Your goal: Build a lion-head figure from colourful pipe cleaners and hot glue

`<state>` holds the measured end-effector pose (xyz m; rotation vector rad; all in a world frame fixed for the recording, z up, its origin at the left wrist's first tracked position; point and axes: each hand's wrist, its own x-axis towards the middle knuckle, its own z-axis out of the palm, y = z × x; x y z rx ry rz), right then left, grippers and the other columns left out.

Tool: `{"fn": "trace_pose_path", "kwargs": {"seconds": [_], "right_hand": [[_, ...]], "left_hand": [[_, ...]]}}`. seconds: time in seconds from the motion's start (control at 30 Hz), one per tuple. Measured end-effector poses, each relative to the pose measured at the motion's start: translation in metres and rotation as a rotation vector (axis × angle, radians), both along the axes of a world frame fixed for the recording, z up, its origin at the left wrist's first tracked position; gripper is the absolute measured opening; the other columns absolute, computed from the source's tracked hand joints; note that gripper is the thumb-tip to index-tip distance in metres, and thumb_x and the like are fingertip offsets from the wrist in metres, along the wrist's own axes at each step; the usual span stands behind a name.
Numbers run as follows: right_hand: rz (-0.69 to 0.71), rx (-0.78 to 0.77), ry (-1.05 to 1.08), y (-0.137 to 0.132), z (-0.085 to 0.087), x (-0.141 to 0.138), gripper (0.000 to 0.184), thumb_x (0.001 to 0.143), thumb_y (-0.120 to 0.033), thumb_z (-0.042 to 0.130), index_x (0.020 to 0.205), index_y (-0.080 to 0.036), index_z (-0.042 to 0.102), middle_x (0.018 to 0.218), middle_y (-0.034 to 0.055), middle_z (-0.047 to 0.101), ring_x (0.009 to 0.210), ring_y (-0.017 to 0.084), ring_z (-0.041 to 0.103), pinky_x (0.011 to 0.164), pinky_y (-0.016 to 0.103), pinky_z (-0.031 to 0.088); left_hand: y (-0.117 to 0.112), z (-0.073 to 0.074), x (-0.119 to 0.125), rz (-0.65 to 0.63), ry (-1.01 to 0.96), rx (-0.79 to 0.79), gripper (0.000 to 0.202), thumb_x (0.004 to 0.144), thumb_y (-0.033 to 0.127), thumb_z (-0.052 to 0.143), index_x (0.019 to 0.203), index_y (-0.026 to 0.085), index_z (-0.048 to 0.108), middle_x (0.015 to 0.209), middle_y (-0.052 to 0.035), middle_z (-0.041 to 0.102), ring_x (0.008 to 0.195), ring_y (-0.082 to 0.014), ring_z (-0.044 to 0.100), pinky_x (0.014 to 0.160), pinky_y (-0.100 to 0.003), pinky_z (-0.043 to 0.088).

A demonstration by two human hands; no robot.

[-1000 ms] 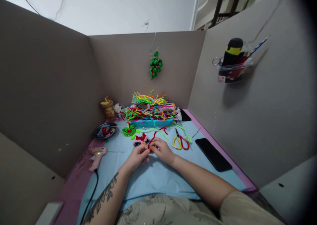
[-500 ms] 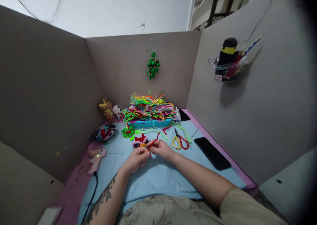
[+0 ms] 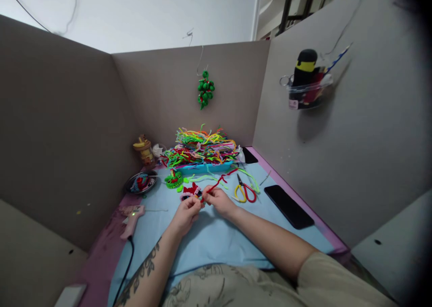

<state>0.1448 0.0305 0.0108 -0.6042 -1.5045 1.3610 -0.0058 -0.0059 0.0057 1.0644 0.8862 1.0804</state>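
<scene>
A red pipe cleaner [image 3: 212,188] runs between my hands and slants up and away to the right. My left hand [image 3: 187,213] pinches its near end, with the fingertips pressed together. Close beside it, my right hand [image 3: 218,200] is closed on the same strand, thumb against forefinger. Just beyond my fingers lies a small red and pink pipe-cleaner figure [image 3: 191,190], partly hidden by my left hand. A green frog-like figure [image 3: 174,180] sits behind it to the left. Scissors [image 3: 245,192] with one yellow and one red handle lie open to the right.
A blue tray [image 3: 216,168] heaped with coloured pipe cleaners stands at the back. On the left are a pink glue gun [image 3: 132,221] with its cord and a round dish [image 3: 141,182] of pieces. A black phone [image 3: 289,206] lies right. Grey panels enclose three sides.
The red strand's free end now reaches farther right and away. My hands have shifted slightly closer together at the strand. The whole view has moved a little.
</scene>
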Motion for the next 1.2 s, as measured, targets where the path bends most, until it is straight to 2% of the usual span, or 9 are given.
{"fn": "trace_pose_path", "kwargs": {"seconds": [0.17, 0.33, 0.57, 0.7, 0.8, 0.87, 0.97, 1.1, 1.2], "right_hand": [[-0.022, 0.097, -0.057, 0.002, 0.006, 0.005, 0.029, 0.076, -0.043, 0.062, 0.069, -0.016, 0.056, 0.062, -0.0024, 0.050, 0.060, 0.011, 0.047, 0.058, 0.023, 0.038], [-0.010, 0.140, -0.107, 0.000, 0.009, 0.007, 0.026, 0.077, -0.040, 0.062, 0.070, -0.015, 0.058, 0.069, -0.0005, 0.054, 0.067, 0.012, 0.051, 0.064, 0.025, 0.040], [-0.032, 0.177, -0.122, 0.000, 0.009, 0.009, 0.025, 0.077, -0.039, 0.063, 0.070, -0.016, 0.060, 0.070, 0.0002, 0.055, 0.068, 0.013, 0.052, 0.065, 0.025, 0.042], [-0.023, 0.136, -0.122, -0.002, 0.008, 0.008, 0.025, 0.076, -0.040, 0.063, 0.069, -0.016, 0.060, 0.068, 0.0002, 0.056, 0.066, 0.013, 0.053, 0.063, 0.025, 0.043], [-0.008, 0.067, -0.118, -0.003, 0.004, 0.006, 0.026, 0.075, -0.040, 0.065, 0.069, -0.016, 0.059, 0.066, -0.0004, 0.057, 0.062, 0.012, 0.054, 0.060, 0.025, 0.044], [0.014, 0.034, -0.115, -0.002, 0.001, 0.004, 0.026, 0.075, -0.040, 0.065, 0.073, -0.015, 0.060, 0.067, 0.0001, 0.059, 0.063, 0.012, 0.055, 0.062, 0.026, 0.045], [0.033, 0.035, -0.098, 0.001, -0.004, 0.004, 0.025, 0.077, -0.039, 0.062, 0.085, -0.015, 0.060, 0.074, 0.0016, 0.061, 0.068, 0.013, 0.057, 0.066, 0.027, 0.046], [-0.202, 0.200, -0.189, -0.002, -0.004, 0.009, 0.015, 0.079, -0.031, 0.059, 0.081, -0.017, 0.058, 0.072, 0.0007, 0.058, 0.064, 0.012, 0.053, 0.061, 0.026, 0.045], [-0.349, 0.559, -0.345, -0.011, -0.001, 0.013, 0.009, 0.082, -0.024, 0.055, 0.076, -0.018, 0.060, 0.073, 0.0031, 0.057, 0.070, 0.015, 0.053, 0.067, 0.030, 0.046]], "left_hand": [[-0.002, 0.005, -0.002, -0.041, -0.027, -0.062, 0.040, 0.064, 0.039, 0.073, 0.088, 0.017, 0.050, 0.074, 0.0023, 0.055, 0.042, -0.0001, 0.023, 0.036, -0.014, 0.012], [-0.002, 0.004, -0.005, -0.107, -0.032, -0.121, 0.037, 0.060, 0.033, 0.076, 0.080, 0.016, 0.050, 0.071, 0.0033, 0.053, 0.042, 0.0005, 0.025, 0.035, -0.013, 0.011], [0.000, 0.000, -0.005, -0.053, -0.018, -0.178, 0.041, 0.053, 0.032, 0.080, 0.076, 0.015, 0.051, 0.068, 0.0025, 0.055, 0.042, -0.0002, 0.029, 0.036, -0.014, 0.011], [-0.002, 0.004, -0.005, -0.095, 0.006, -0.131, 0.040, 0.058, 0.038, 0.077, 0.083, 0.014, 0.058, 0.069, 0.0005, 0.056, 0.042, -0.0004, 0.027, 0.038, -0.017, 0.012], [-0.002, 0.006, -0.006, -0.129, 0.045, -0.089, 0.038, 0.064, 0.044, 0.072, 0.079, 0.010, 0.062, 0.057, 0.0024, 0.048, 0.042, -0.0016, 0.026, 0.039, -0.019, 0.011], [-0.002, 0.005, -0.006, -0.110, 0.071, -0.085, 0.037, 0.063, 0.044, 0.073, 0.071, 0.010, 0.061, 0.054, 0.0032, 0.045, 0.042, -0.0014, 0.024, 0.040, -0.019, 0.010], [0.000, 0.003, -0.006, -0.028, 0.054, -0.116, 0.035, 0.061, 0.041, 0.074, 0.070, 0.011, 0.058, 0.061, 0.0010, 0.052, 0.042, -0.0006, 0.025, 0.040, -0.019, 0.009], [0.002, 0.004, -0.007, 0.041, 0.010, -0.135, 0.032, 0.062, 0.039, 0.072, 0.069, 0.013, 0.055, 0.058, 0.0021, 0.052, 0.040, -0.0006, 0.025, 0.041, -0.019, 0.008], [0.002, 0.004, -0.007, 0.050, -0.001, -0.135, 0.030, 0.063, 0.037, 0.072, 0.067, 0.013, 0.054, 0.057, 0.0025, 0.051, 0.040, -0.0010, 0.025, 0.041, -0.020, 0.008]]}}
